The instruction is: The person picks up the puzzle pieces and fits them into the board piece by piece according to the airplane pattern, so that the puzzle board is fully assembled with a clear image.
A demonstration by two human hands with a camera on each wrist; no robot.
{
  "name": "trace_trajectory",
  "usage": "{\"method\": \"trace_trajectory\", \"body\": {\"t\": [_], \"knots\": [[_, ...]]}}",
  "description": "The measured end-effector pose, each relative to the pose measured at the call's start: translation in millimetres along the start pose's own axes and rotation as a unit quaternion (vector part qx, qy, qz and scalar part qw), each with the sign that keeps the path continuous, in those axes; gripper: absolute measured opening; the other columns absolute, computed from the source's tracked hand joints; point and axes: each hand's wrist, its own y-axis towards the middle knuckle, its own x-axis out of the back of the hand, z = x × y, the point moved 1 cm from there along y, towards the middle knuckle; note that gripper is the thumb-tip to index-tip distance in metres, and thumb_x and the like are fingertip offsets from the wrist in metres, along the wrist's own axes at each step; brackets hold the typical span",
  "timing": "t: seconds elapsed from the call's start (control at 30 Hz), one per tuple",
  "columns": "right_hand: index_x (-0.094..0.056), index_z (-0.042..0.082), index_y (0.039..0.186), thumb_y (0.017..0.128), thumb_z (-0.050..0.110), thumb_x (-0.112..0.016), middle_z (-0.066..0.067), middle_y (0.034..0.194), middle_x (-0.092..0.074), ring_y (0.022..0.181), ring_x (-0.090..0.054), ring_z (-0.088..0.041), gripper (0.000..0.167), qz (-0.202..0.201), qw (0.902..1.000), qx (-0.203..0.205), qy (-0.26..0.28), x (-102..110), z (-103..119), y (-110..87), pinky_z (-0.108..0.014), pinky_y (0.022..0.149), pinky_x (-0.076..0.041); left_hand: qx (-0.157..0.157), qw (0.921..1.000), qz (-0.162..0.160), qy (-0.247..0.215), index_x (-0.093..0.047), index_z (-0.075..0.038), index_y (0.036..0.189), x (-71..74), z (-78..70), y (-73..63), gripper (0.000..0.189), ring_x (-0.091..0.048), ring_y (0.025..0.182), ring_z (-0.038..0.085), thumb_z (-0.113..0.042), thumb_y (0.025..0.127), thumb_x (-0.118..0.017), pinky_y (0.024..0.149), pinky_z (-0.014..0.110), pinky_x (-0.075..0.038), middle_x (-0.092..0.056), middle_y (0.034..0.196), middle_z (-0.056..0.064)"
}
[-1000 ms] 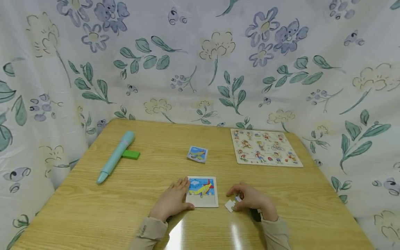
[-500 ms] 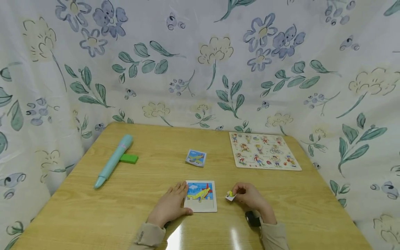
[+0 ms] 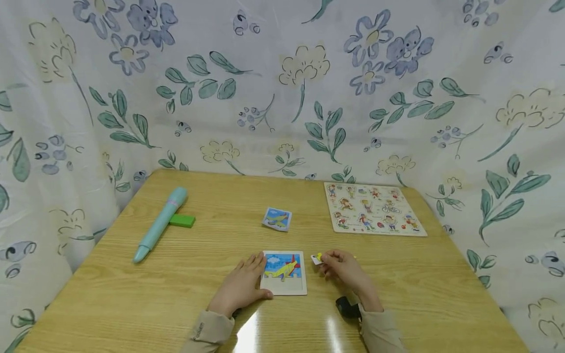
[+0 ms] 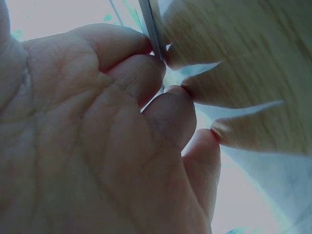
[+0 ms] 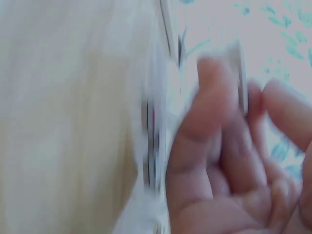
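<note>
My left hand [image 3: 240, 289] rests on the table, fingers extended against the left edge of a white puzzle tray [image 3: 282, 289] and thumb at its lower left corner. Picture pieces of a yellow and red airplane [image 3: 282, 267] fill the tray's upper part; its lower strip is bare. Fingertips [image 4: 156, 73] meet the tray edge in the left wrist view. Right of the tray, my right hand [image 3: 346, 272] pinches a puzzle piece [image 3: 316, 259] with yellow on its face, seen edge-on and blurred in the right wrist view. A bit of yellow [image 3: 355, 257] shows behind this hand.
A small airplane picture card [image 3: 277, 218] lies beyond the tray. At the back right is a wooden board of figures [image 3: 372, 208]. A turquoise microphone-shaped toy [image 3: 161, 223] and a green block [image 3: 183, 220] lie at left. Floral cloth [image 3: 282, 122] hangs behind the table.
My right hand has picked up and turned the puzzle piece, whose pale back showed earlier, and moved it slightly forward and leftward. My left hand has stayed at the tray.
</note>
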Motion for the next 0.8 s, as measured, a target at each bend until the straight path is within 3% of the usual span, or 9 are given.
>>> {"method": "trace_trajectory", "body": {"t": [0.17, 0.37, 0.57, 0.67, 0.8], "knots": [[-0.057, -0.011, 0.108, 0.098, 0.009, -0.056, -0.006, 0.087, -0.071, 0.065, -0.057, -0.007, 0.022, -0.044, 0.9987, 0.004, 0.025, -12.8, 4.2, 4.2, -0.018, 0.056, -0.048, 0.003, 1.0000, -0.001, 0.003, -0.035, 0.003, 0.147, 0.1, 0.9, 1.2, 0.091, -0.026, 0.146, 0.039, -0.046, 0.080, -0.073, 0.119, 0.057, -0.023, -0.028, 0.158, 0.018], [-0.054, -0.001, 0.089, 0.095, 0.014, -0.061, 0.001, 0.064, -0.055, 0.052, -0.046, -0.007, 0.017, -0.066, 0.9977, 0.010, -0.007, -18.0, 7.8, 4.0, -0.019, 0.047, -0.037, 0.002, 1.0000, 0.002, 0.001, -0.034, 0.003, 0.148, 1.2, -1.0, 0.7, 0.091, -0.026, 0.146, 0.039, -0.046, 0.081, -0.072, 0.119, 0.057, -0.024, -0.028, 0.158, 0.018], [-0.054, -0.004, 0.098, 0.092, 0.008, -0.063, 0.004, 0.071, -0.059, 0.056, -0.046, -0.005, 0.016, -0.031, 0.9976, 0.039, -0.047, -23.0, 3.6, 7.3, -0.017, 0.050, -0.039, 0.002, 1.0000, 0.002, 0.001, -0.035, 0.003, 0.147, 1.3, -1.7, 1.3, 0.091, -0.026, 0.146, 0.039, -0.046, 0.080, -0.072, 0.119, 0.057, -0.023, -0.028, 0.158, 0.018], [-0.057, -0.005, 0.106, 0.092, 0.010, -0.065, -0.001, 0.074, -0.063, 0.056, -0.047, -0.005, 0.022, 0.003, 0.9964, 0.046, -0.071, -31.3, 3.0, 8.8, -0.018, 0.051, -0.040, 0.005, 1.0000, 0.003, 0.005, -0.035, 0.003, 0.147, 0.9, -1.5, 0.5, 0.092, -0.026, 0.146, 0.039, -0.047, 0.080, -0.073, 0.120, 0.056, -0.024, -0.028, 0.158, 0.018], [-0.061, -0.001, 0.107, 0.092, 0.015, -0.065, -0.010, 0.080, -0.067, 0.055, -0.046, -0.005, 0.022, 0.049, 0.9915, 0.051, -0.109, -44.5, 4.8, 8.8, -0.019, 0.049, -0.038, 0.007, 0.9999, 0.003, 0.009, -0.035, 0.002, 0.148, 0.6, -1.8, -0.7, 0.092, -0.026, 0.146, 0.038, -0.048, 0.080, -0.072, 0.119, 0.056, -0.024, -0.028, 0.158, 0.018]]}}
